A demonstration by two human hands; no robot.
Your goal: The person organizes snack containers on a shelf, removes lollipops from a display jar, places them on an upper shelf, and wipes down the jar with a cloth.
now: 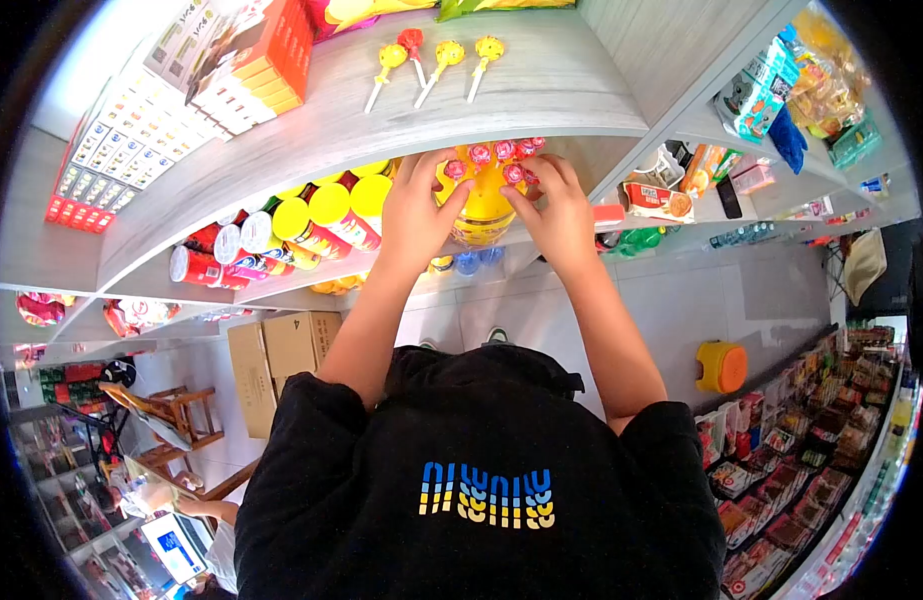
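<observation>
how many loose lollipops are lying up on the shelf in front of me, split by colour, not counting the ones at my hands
Yellow lollipops: 3
Red lollipop: 1
Total: 4 on the upper shelf

I monitor one head-worn, wide-angle view; from close before and above the grey shelf (566, 88), it faces forward and down toward it.
</observation>
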